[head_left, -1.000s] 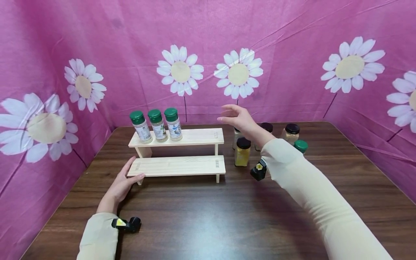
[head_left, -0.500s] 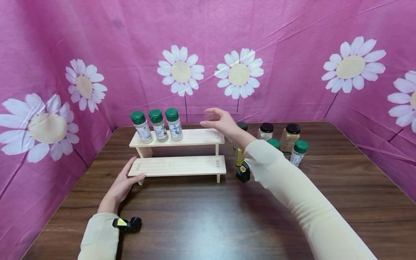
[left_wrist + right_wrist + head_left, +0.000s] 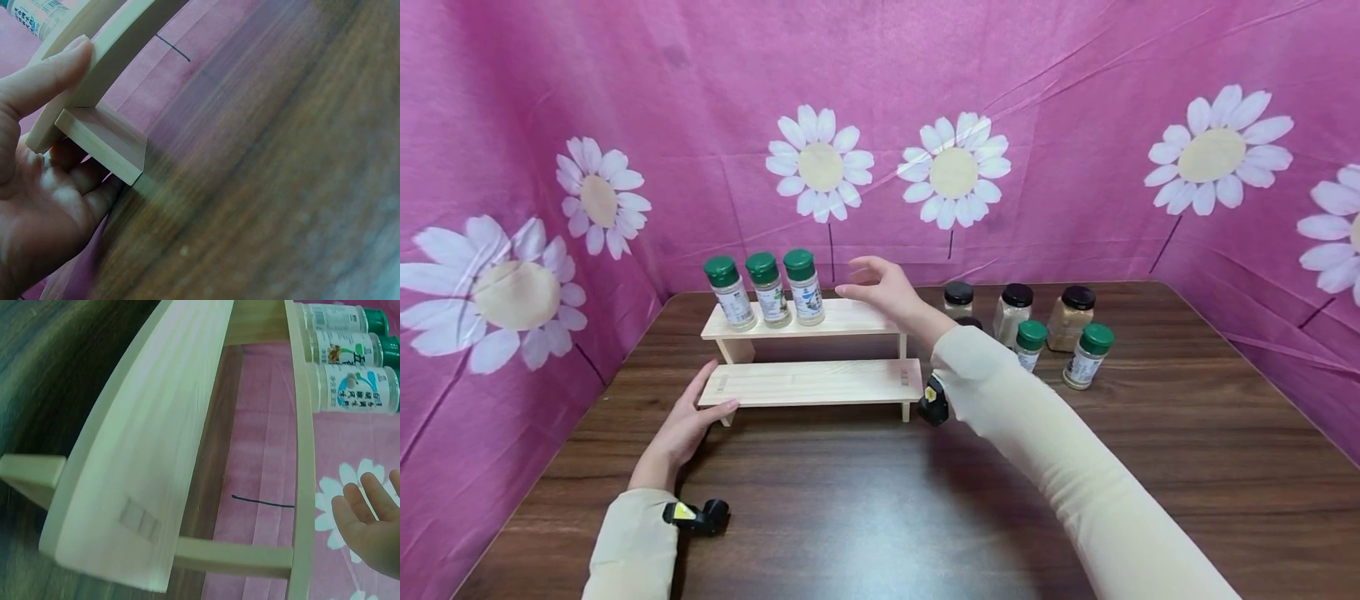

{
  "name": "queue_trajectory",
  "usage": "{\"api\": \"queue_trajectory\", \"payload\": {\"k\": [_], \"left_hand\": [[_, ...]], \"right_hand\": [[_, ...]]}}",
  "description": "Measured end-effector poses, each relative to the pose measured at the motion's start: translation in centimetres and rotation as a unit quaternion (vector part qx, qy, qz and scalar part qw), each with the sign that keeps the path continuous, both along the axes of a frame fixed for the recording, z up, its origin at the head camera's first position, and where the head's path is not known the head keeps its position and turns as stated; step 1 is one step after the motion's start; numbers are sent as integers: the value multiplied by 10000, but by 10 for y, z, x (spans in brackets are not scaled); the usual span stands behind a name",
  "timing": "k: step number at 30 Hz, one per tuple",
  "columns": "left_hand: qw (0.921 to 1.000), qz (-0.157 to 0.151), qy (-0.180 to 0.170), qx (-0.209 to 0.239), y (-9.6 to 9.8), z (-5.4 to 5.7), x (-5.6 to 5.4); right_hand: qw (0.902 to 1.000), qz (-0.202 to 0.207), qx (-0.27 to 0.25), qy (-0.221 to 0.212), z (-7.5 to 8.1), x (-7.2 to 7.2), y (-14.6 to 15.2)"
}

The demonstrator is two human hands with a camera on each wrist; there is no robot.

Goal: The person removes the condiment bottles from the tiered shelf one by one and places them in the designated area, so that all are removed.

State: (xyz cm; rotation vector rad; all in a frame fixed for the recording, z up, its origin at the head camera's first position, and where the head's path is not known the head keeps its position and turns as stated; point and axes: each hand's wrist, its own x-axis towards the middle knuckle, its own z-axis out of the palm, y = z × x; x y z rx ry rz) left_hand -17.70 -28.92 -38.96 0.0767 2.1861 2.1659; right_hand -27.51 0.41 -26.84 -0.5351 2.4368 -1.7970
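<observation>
I see the left hand (image 3: 681,427) grip the shelf (image 3: 816,383) at left end; the right hand (image 3: 889,296) is wide above its right half

The rack (image 3: 812,383) is smooth, matt wood, the tabletop (image 3: 850,500) glossy wood-grain, the backdrop (image 3: 880,58) creased cloth.

Cream sleeves (image 3: 1060,458); black wrist cameras (image 3: 707,518) (yellow marks (image 3: 682,512)).
</observation>
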Motion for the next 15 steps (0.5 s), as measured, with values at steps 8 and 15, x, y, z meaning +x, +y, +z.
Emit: {"api": "queue_trajectory", "payload": {"k": [8,15], "left_hand": [[10000,7,-35,-23,0,-1,0],[10000,-23,29,-50,-1,-2,-1]], "right_hand": [[10000,-12,-35,32,-2,-1,-17],[9998,-15,-175,-18,-3,-3,-27]]}}
